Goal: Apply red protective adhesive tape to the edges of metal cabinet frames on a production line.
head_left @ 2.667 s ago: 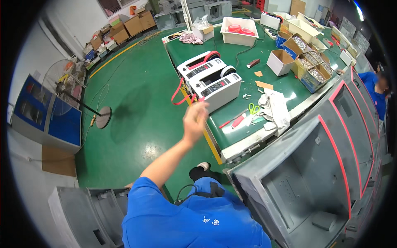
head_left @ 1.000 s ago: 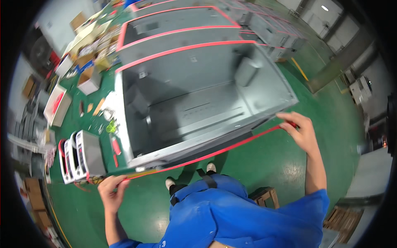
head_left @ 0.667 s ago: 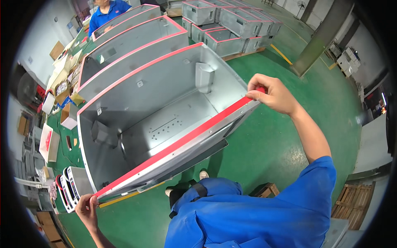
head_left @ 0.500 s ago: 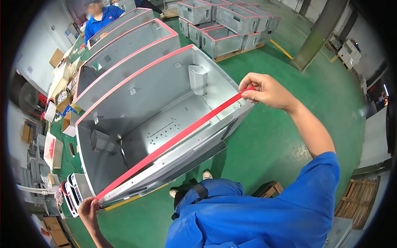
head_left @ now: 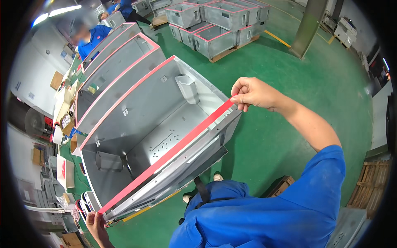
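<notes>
A long red strip (head_left: 169, 154), which looks like adhesive tape, is stretched taut between my two hands. It runs along the near rim of a large open grey metal box (head_left: 142, 109). My left hand (head_left: 97, 228) pinches one end at the box's near-left corner. At the right corner, my right hand (head_left: 253, 93) grips the other end between thumb and fingers. Whether the strip touches the rim along its length, I cannot tell. A pink-red band (head_left: 124, 96) lines the box's far rim. Inside are a perforated floor panel and two angled brackets.
Similar metal boxes (head_left: 120, 62) stand behind, with a person in a blue shirt (head_left: 94, 38) beside them. More boxes (head_left: 217, 40) are stacked on a pallet. A pillar (head_left: 308, 31) rises at the right. Wooden pallets (head_left: 369, 184) lie at far right; cartons and parts line the left.
The view has shifted, so the box sits lower and its back rows further left. Both hands still hold the strip's ends; the right end appears slightly nearer the box corner.
</notes>
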`<control>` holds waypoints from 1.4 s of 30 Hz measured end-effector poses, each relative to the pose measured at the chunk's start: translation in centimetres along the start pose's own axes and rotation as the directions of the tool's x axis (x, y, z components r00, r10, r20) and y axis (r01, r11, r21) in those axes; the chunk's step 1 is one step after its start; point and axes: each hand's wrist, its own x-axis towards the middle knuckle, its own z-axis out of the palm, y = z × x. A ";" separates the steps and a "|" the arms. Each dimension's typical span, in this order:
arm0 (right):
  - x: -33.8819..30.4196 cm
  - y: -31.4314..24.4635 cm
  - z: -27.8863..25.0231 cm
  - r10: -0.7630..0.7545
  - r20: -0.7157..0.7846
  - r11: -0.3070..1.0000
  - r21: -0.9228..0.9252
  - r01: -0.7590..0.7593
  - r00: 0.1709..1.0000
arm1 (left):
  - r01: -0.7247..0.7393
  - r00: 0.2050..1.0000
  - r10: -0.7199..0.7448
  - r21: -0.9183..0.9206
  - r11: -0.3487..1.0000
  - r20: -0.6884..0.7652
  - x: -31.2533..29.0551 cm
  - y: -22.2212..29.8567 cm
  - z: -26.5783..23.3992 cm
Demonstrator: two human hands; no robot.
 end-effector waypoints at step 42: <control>0.8 1.5 -1.0 -0.001 0.126 0.981 -0.190 0.025 0.992 | 0.190 0.976 -0.190 -0.015 0.982 -0.104 -2.3 1.4 1.7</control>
